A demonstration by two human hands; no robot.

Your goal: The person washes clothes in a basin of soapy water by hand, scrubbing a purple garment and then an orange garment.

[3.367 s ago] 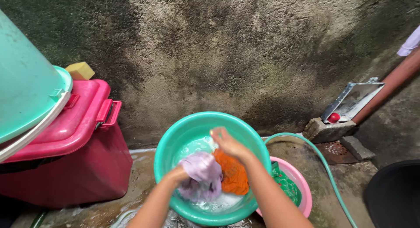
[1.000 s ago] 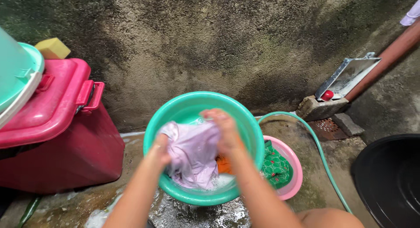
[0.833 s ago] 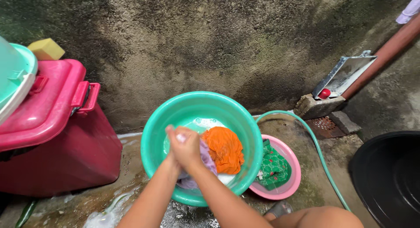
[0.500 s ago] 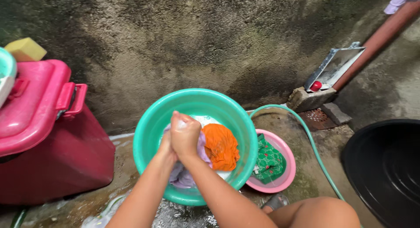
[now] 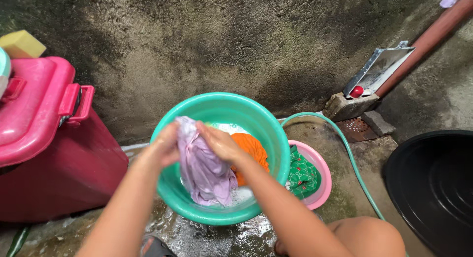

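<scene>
Hands [image 5: 167, 147] now apart, lilac cloth [image 5: 202, 168] lifted, pink basin [image 5: 315, 180] beside

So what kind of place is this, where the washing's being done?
Probably an outdoor wash corner of a home. A round green plastic basin of soapy water sits on wet concrete floor against a stained rough wall, with a green hose beside a floor drain.

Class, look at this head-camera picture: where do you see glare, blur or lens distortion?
Head view: soft, even daylight with no hard shadows; glare on the wet floor below the green basin; the wide lens bends the brown pipe and pink bin at the edges; the lilac cloth and both hands look reasonably sharp.
</scene>
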